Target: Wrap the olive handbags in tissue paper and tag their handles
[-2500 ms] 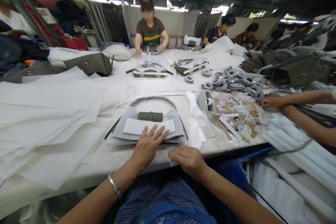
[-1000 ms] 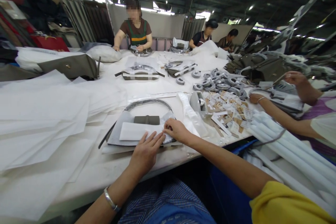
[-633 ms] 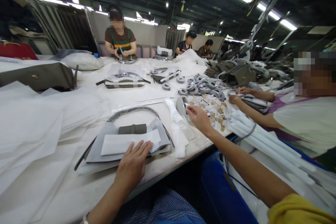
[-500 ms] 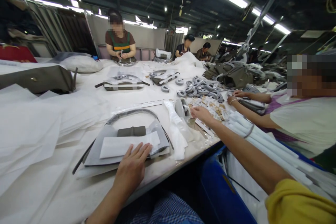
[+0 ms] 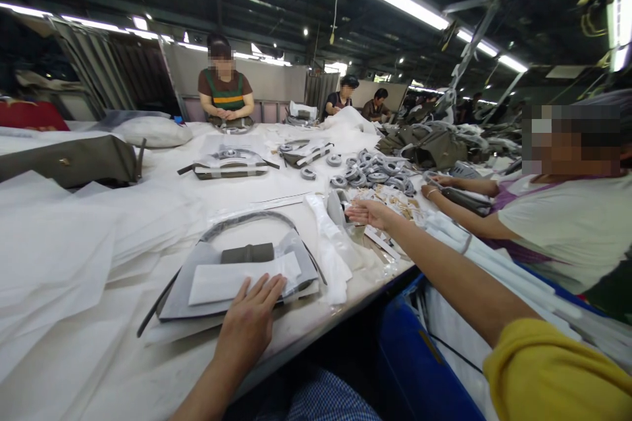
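My left hand [image 5: 253, 316] lies flat, fingers spread, on a folded white sheet [image 5: 217, 283] that rests on a flat grey bag [image 5: 180, 289]. A dark curved handle [image 5: 247, 216] arches behind the bag, and a dark olive roll [image 5: 247, 252] lies above the sheet. My right hand [image 5: 369, 213] reaches out to a small grey dispenser [image 5: 336, 208] at the middle of the table. Its fingers are stretched out at the dispenser's right side, and nothing shows in them. Crumpled white film [image 5: 328, 253] lies just left of and below that hand.
Grey rings [image 5: 370, 170] and small tan tags [image 5: 402, 204] are heaped beyond my right hand. White sheets [image 5: 49, 243] cover the left. A co-worker [image 5: 557, 223] sits at the right, beside white rolls [image 5: 474, 263]; another person [image 5: 227, 92] stands across the table.
My right hand has drawn slightly left and its fingers have straightened beside the dispenser, which is now tilted. The person across the table has lowered their hands. My left hand stays on the sheet.
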`<state>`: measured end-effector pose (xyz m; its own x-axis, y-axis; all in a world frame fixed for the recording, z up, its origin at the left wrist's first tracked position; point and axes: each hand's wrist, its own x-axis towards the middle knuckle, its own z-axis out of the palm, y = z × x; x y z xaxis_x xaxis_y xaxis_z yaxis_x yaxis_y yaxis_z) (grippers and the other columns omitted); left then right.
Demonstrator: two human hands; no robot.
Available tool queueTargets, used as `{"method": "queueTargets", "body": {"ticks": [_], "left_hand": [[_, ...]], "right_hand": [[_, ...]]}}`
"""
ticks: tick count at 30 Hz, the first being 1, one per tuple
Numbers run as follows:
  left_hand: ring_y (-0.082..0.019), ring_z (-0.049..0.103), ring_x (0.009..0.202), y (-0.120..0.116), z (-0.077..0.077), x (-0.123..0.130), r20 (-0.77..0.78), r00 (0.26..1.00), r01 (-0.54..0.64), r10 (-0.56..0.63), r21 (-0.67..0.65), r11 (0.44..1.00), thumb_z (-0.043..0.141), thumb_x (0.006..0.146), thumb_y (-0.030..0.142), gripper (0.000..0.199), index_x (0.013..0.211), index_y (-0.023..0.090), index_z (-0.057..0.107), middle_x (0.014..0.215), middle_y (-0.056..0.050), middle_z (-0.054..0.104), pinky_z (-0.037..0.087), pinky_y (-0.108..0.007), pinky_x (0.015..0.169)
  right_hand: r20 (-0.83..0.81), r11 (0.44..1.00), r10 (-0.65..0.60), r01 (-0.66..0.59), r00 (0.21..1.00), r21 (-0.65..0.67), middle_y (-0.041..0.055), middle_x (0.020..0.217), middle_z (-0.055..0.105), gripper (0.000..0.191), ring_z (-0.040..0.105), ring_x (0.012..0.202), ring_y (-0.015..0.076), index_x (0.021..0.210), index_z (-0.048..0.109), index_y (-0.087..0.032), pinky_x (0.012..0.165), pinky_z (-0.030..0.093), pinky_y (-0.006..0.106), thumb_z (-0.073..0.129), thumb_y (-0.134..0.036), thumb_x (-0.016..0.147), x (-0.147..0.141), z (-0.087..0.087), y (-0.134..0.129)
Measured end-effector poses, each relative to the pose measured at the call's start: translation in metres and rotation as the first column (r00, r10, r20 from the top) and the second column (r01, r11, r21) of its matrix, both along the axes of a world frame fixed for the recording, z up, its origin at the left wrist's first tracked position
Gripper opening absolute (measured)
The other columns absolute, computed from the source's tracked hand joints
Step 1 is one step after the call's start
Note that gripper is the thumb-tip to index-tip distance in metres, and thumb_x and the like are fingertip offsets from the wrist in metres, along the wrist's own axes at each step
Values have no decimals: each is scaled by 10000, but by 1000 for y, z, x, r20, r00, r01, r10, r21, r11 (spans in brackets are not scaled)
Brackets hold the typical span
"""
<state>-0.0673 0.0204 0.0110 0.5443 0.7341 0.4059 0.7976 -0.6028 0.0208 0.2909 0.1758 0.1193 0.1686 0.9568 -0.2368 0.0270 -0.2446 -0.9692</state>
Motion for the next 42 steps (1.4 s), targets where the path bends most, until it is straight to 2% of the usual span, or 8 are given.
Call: {"method": "queueTargets", "body": {"ticks": [6, 11, 17, 22, 30, 35, 38, 42], "left_hand": [[-278, 497, 1327, 1, -2, 0, 15, 1000, 3, -3, -2, 1000, 427, 749, -13, 712, 1421, 213, 476, 1446, -30, 526, 378, -531, 1119], [-276, 482, 1340, 1, -4, -2, 22, 1000, 3, -3, -13, 1000, 430, 739, -12, 733, 1433, 223, 464, 1454, -23, 519, 360, -531, 1132], [-274, 485, 1337, 1, -4, -2, -1, 1000, 5, -5, -8, 1000, 422, 752, -10, 719, 1435, 210, 458, 1460, -16, 509, 364, -528, 1127], [-283, 490, 1331, 1, -2, -2, -1, 1000, 4, -4, -21, 1000, 426, 749, -1, 712, 1429, 204, 467, 1450, -28, 520, 362, -533, 1124], [-280, 495, 1328, 0, -1, -2, 19, 1000, 9, -8, -22, 1000, 427, 763, 4, 694, 1424, 210, 475, 1446, -36, 526, 356, -530, 1128], [-281, 495, 1329, 2, -3, -3, 48, 999, 24, -22, -34, 999, 435, 769, 5, 685, 1421, 209, 478, 1442, -44, 531, 354, -538, 1128], [-268, 503, 1323, 2, -1, -4, 87, 996, 22, -17, -61, 998, 444, 760, -4, 694, 1415, 225, 485, 1434, -45, 542, 351, -533, 1132], [-246, 533, 1294, 3, 6, -4, 132, 991, 31, -14, -130, 991, 465, 734, -3, 705, 1393, 243, 507, 1403, -50, 573, 353, -505, 1134]], "right_hand": [[-114, 997, -71, 67, 991, -37, 163, 972, 746, 230, 728, 813, 182, 873, 672, -113, 744, 624, 270, 579, -311, 943, -2, 15, -72], [-120, 985, -170, 169, 978, -21, 147, 986, 746, 218, 723, 767, 178, 869, 700, -130, 696, 623, 268, 679, -347, 866, -14, -25, -122], [118, 970, -235, 225, 965, 96, 126, 861, 751, 311, 652, 591, 133, 829, 710, -136, 526, 552, 234, 738, -438, 761, -10, -82, -119], [327, 966, -228, 172, 917, 190, 86, 788, 751, 322, 573, 513, 116, 783, 722, -148, 458, 447, 225, 684, -468, 769, 8, -93, -102], [738, 969, -150, -50, 657, 242, 23, 673, 721, 245, 638, 568, 172, 747, 725, -200, 628, 467, 286, 579, -373, 841, 33, -67, -114], [871, 939, -71, -262, 486, 223, 68, 907, 758, 191, 671, 856, 235, 879, 746, -229, 814, 452, 319, 605, -356, 858, 33, -36, -136], [948, 841, 60, -527, 312, 120, 85, 952, 749, 228, 661, 876, 225, 948, 746, -238, 790, 435, 301, 563, -369, 913, 17, -10, -149], [971, 599, 226, -798, 81, -72, 72, 829, 723, 277, 638, 786, 189, 928, 743, -249, 709, 410, 272, 514, -404, 953, -26, 20, -160]]}}
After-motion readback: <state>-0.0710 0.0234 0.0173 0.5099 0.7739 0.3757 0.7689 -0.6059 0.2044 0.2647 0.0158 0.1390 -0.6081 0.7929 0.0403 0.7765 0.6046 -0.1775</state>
